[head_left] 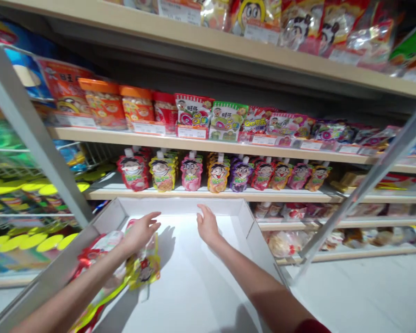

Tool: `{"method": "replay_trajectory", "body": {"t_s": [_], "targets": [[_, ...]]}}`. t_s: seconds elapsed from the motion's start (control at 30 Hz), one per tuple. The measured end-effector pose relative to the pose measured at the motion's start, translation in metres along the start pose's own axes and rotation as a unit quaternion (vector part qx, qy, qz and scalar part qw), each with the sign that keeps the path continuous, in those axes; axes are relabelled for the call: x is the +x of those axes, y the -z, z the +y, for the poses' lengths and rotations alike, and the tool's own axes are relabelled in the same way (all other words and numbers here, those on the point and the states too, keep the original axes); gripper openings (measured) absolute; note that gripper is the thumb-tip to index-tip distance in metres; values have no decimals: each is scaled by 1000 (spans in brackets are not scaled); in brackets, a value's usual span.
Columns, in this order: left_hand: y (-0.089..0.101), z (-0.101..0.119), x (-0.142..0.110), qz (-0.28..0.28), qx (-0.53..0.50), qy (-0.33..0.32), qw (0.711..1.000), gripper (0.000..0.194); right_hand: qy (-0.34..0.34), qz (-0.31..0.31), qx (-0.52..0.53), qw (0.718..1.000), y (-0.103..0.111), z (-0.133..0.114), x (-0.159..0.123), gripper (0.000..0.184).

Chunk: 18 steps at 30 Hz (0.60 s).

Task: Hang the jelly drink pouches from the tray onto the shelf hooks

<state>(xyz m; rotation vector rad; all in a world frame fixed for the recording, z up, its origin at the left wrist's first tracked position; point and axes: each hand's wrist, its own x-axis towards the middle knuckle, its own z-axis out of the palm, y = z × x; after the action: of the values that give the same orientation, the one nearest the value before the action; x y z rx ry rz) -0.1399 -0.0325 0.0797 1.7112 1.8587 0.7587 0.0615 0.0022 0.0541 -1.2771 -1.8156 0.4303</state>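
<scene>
A white cardboard tray (194, 286) lies in front of me, below the shop shelves. My left hand (141, 231) reaches into its left side with fingers stretched out, just above several drink pouches (143, 270) with a cartoon face lying in the tray. My right hand (207, 225) is stretched forward near the tray's far wall, fingers apart, holding nothing. Behind the tray, a shelf carries a row of upright cartoon-face pouches (217, 175) in red, yellow, pink, purple and orange.
The shelf above holds orange-lidded jars (106, 104) and candy bags (194, 115) with price tags. Grey metal cart bars (27, 125) slant on both sides. Wire racks with yellow-lidded goods (21, 189) stand at the left. Grey floor (367, 296) lies at the lower right.
</scene>
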Motion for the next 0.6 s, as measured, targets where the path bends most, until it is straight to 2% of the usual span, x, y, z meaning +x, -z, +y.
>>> {"method": "replay_trajectory", "body": {"t_s": [0.13, 0.27, 0.43, 0.6], "targets": [[16, -14, -22, 32, 108, -34, 993, 40, 43, -118, -11, 992, -29, -18, -29, 33], [17, -19, -32, 60, 102, -55, 991, 40, 79, -206, -13, 975, -53, -32, -54, 33], [14, -29, -34, 40, 122, -107, 986, 41, 110, -276, -23, 955, -69, -42, -74, 30], [8, -36, -30, 39, 175, -143, 973, 36, 138, -303, -64, 941, -69, -51, -79, 24]]}}
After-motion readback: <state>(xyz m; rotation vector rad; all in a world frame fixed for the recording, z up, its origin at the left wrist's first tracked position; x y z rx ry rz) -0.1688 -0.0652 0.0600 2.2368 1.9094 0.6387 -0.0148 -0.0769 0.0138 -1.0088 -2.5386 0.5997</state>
